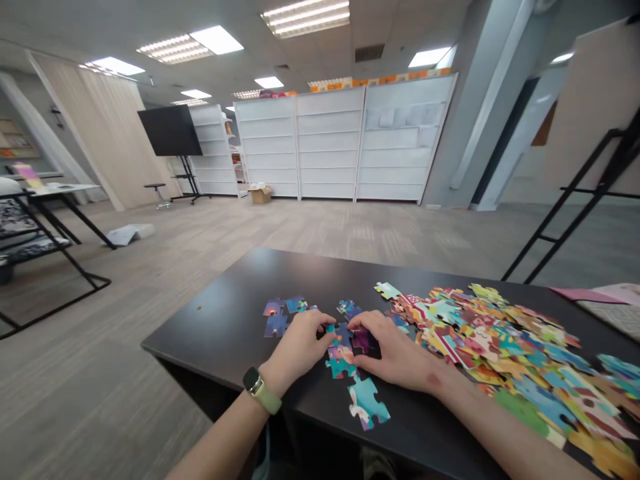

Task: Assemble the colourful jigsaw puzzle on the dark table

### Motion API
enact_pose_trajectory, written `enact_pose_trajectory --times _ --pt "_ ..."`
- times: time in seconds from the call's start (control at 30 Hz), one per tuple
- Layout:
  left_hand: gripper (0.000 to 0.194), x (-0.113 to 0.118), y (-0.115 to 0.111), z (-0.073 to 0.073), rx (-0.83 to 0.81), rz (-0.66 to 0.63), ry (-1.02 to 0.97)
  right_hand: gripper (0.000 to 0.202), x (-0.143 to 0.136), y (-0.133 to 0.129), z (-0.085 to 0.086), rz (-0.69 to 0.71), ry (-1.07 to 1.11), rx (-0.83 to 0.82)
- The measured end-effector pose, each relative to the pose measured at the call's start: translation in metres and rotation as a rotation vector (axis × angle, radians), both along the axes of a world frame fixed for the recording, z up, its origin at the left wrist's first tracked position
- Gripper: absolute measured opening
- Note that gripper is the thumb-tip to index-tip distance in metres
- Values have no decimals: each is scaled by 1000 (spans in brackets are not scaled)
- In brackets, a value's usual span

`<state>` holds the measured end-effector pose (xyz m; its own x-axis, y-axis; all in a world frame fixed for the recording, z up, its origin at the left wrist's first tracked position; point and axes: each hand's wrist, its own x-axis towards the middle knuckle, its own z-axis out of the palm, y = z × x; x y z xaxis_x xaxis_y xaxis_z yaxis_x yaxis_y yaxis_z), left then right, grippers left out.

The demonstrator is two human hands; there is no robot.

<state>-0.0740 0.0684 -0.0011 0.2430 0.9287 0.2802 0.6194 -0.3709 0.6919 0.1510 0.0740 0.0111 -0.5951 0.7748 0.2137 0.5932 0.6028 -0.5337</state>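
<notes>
On the black table, my left hand [303, 340] pinches a small teal puzzle piece [331, 328] between thumb and fingertips. My right hand [393, 350] curves around a dark purple puzzle piece [364, 341], with thumb and index finger at its two sides; the palm hides part of it. Between the hands lies a joined strip of puzzle pieces [342, 361] in purple, pink and teal. A loose light-teal piece [369, 401] lies just below the strip. Left of my left hand sits a joined blue-purple group [275, 325], and another blue piece [349, 308] lies beyond my fingers.
A large heap of mixed puzzle pieces [500, 340] covers the table's right side, partly under my right forearm. The black table [215, 340] has its left edge near my left arm. Pink and white papers [607, 300] lie at far right, beside a black stand [570, 207].
</notes>
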Motion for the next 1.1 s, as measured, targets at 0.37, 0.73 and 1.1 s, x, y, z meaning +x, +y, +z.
enact_pose_trajectory --times 0.37,0.73,1.1 --pt "10 -13 1 -4 -106 36 -223 26 0 -2 0 -1 4 -28" --pt "18 -34 -36 15 -146 66 -9 8 -2 5 -5 122 63 9" --pt "46 -45 -40 22 -146 -71 153 11 -2 5 -2 122 73 35"
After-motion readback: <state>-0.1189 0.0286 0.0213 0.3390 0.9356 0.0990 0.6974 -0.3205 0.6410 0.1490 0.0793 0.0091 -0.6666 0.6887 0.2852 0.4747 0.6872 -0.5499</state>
